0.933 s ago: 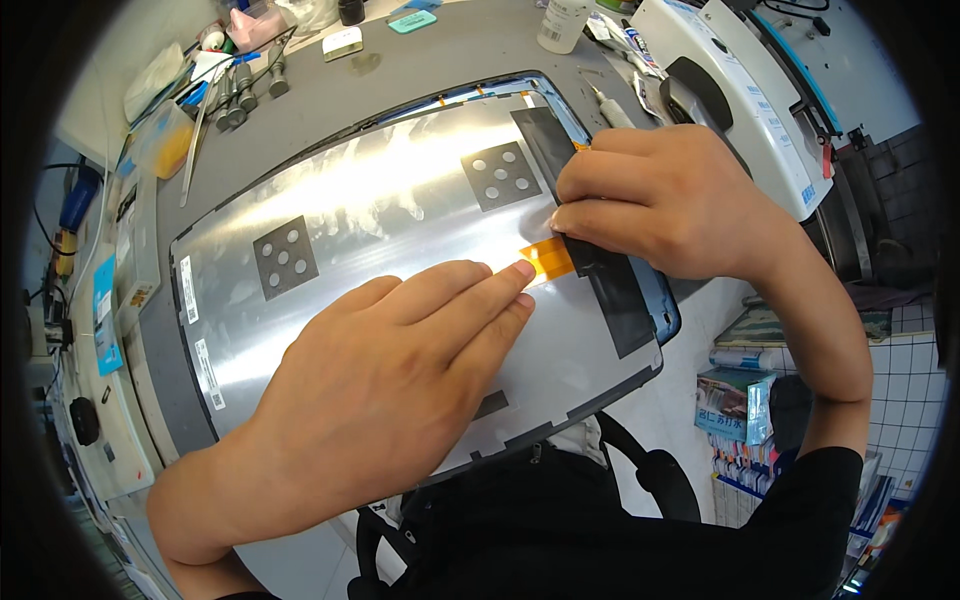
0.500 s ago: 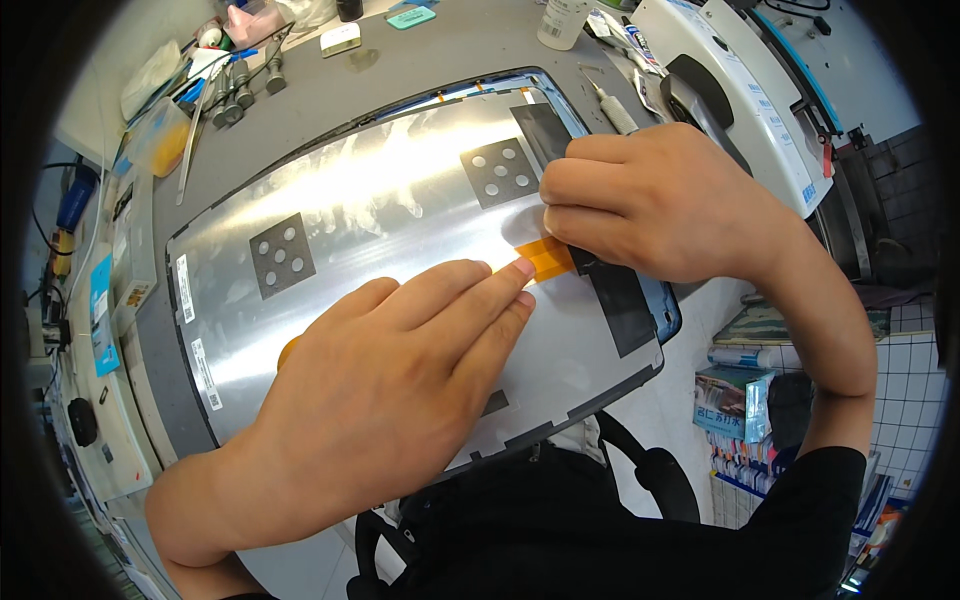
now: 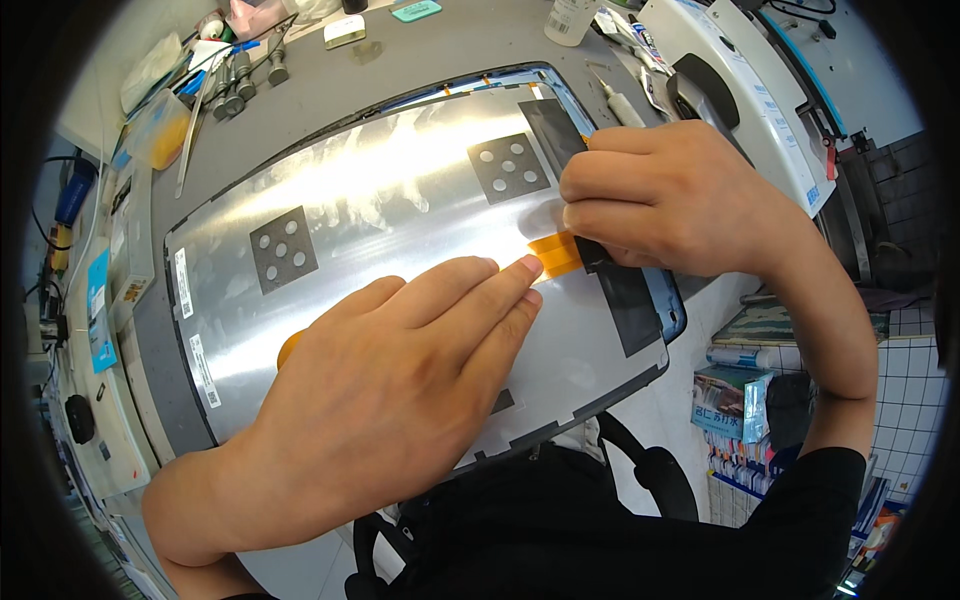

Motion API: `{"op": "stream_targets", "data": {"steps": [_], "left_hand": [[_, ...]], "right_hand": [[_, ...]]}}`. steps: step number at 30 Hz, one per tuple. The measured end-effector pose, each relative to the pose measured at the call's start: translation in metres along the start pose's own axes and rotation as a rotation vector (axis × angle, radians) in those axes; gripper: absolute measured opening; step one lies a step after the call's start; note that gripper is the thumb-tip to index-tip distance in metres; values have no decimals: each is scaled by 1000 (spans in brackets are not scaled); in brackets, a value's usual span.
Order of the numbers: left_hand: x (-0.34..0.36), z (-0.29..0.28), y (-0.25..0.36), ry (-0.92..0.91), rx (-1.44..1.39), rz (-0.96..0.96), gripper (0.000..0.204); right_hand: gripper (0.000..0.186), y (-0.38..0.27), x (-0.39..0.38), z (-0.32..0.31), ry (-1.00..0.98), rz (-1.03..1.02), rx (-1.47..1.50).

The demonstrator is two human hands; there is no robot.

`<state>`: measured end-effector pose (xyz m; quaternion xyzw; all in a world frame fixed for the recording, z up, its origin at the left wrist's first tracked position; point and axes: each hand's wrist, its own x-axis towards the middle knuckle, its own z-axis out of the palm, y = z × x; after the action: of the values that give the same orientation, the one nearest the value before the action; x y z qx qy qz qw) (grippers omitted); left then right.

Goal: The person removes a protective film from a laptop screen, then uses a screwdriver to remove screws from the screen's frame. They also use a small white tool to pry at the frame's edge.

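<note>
A silver metal screen panel (image 3: pixel 400 215) lies back side up over a blue-edged tablet housing (image 3: pixel 672 305), near the bench's front edge. My left hand (image 3: pixel 385 370) rests flat on the panel, fingers stretched, with the fingertips at a strip of orange tape (image 3: pixel 556 256). At the panel's right end, over a black strip (image 3: pixel 632 315), the fingers of my right hand (image 3: pixel 670 200) are pinched together. Whatever they hold is hidden behind the knuckles. Two dark dotted patches (image 3: pixel 283 248) show on the metal, and part of an orange piece (image 3: pixel 290 350) peeks out beside my left hand.
Cylindrical metal tools (image 3: pixel 240 80) and tweezers (image 3: pixel 190 140) lie at the far left. A pen-like tool (image 3: pixel 622 105), a bottle (image 3: pixel 570 22) and a white machine (image 3: pixel 735 85) stand at the far right. A chair armrest (image 3: pixel 660 480) sits below the bench edge.
My right hand has shifted slightly right, still pinched. My left fingertips have slid slightly right, and the panel's right end sits a little farther right in view.
</note>
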<state>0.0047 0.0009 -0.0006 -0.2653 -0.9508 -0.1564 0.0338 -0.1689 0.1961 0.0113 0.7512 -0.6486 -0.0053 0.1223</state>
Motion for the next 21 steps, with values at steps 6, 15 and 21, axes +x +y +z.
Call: {"op": "stream_targets", "data": {"steps": [6,15,21], "left_hand": [[0,1,0,10,-13,-3,55],[0,-1,1,11,-12,-8,56],[-1,0,0,19,-30,-6,56]], "right_hand": [[9,2,-3,2,34,1,33],[14,4,-9,5,92,-4,67],[16,6,-10,6,108,-4,87]]}}
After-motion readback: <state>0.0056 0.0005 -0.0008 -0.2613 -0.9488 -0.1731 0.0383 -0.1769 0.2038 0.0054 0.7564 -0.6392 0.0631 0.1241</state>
